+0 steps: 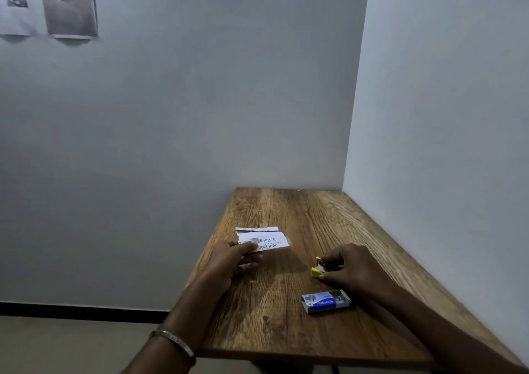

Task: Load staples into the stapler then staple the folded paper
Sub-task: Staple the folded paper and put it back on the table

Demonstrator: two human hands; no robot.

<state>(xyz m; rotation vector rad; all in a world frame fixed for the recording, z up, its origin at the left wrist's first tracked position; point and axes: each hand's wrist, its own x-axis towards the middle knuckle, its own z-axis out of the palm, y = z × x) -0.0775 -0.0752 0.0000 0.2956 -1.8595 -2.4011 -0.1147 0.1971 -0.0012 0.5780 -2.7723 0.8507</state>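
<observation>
The table [300, 325] is wood, or a wood-look top, brown with strong grain and a dull sheen. The paper [266, 240] is thin, matt white sheet with black print, creased at the fold. The stapler [318, 267] shows yellow plastic ends, smooth, with a bit of bright metal between. The box [326, 301] is printed card, blue and white, slightly glossy. A bangle [171, 340] on the left wrist looks like polished metal. The walls [200, 116] are matt painted.

Wooden table [300, 213] bearing folded paper [264, 240], stapler [317, 269], staple box [325, 301].
</observation>
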